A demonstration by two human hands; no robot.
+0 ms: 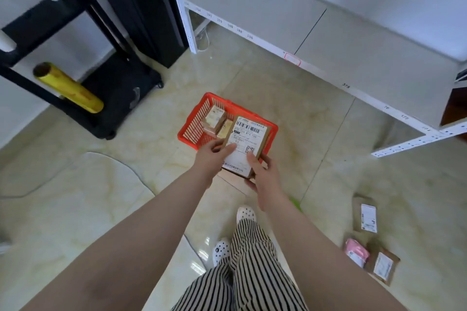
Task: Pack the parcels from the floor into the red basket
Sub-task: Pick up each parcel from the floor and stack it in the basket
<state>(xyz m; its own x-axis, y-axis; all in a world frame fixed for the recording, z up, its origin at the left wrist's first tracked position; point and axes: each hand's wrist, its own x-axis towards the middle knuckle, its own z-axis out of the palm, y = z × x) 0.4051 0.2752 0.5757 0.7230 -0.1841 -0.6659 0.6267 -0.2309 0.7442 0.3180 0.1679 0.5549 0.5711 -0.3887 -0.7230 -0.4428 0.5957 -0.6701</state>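
Note:
A red plastic basket point(194, 124) stands on the tiled floor ahead of me, with a few small brown boxes point(215, 118) inside it. Over its near right corner I hold a flat brown cardboard parcel point(246, 139) with a white shipping label. My left hand point(213, 159) grips the parcel's left near edge, thumb on the label. My right hand point(262, 179) holds its near right corner, thumb on top and fingers underneath. On the floor at the lower right lie a brown parcel point(365, 213), a pink bag parcel point(356, 252) and another brown labelled parcel point(382, 266).
A white metal shelving unit point(316, 40) runs along the right and back, its low shelf close to the basket. A black cart point(118, 93) with a yellow film roll point(68, 88) stands at the left. My striped trousers and white shoes point(245, 213) are below the hands.

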